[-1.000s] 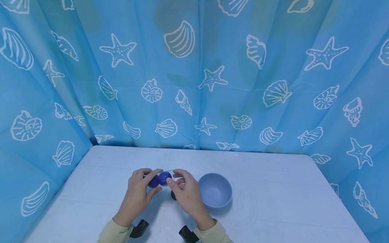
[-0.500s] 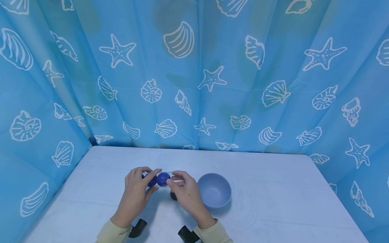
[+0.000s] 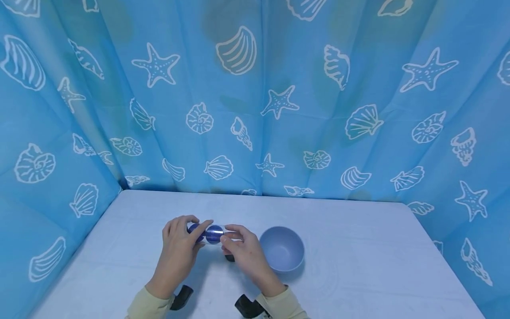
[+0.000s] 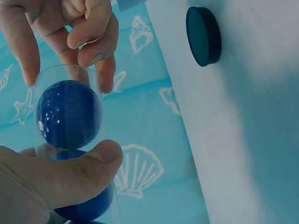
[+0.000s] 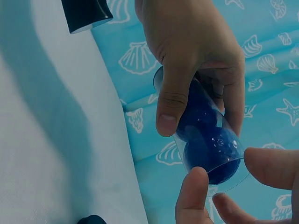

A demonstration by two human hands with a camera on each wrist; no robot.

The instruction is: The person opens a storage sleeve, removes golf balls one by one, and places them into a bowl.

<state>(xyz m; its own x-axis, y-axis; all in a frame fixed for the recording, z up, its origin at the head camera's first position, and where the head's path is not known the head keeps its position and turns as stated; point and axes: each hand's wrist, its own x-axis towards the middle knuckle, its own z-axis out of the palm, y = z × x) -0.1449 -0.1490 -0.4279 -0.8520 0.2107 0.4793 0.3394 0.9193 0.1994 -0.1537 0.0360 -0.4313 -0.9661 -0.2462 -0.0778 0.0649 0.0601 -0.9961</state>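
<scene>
My left hand (image 3: 177, 248) grips a clear tube (image 4: 60, 72) with dimpled blue balls inside, like golf balls. Its thumb lies across the tube, hiding part of a lower ball (image 4: 86, 205). The foremost ball (image 4: 69, 114) sits just inside the open end. At that end, my right hand (image 3: 249, 254) pinches the rim, thumb and a finger on opposite sides, the other fingers bent near the opening. Held above the table, the tube lies nearly level in the head view. Below the hands is a round black lid (image 4: 204, 36), partly covered by the right hand in the head view.
A blue-grey bowl (image 3: 282, 249) stands on the white-covered table (image 3: 358, 257), just right of my right hand. Black devices (image 3: 182, 297) are at both wrists. A blue curtain (image 3: 247, 97) with shell prints hangs behind and beside the table.
My left hand has shifted slightly left with the tube, which has turned from tilted to nearly level. The right hand stays at the open end.
</scene>
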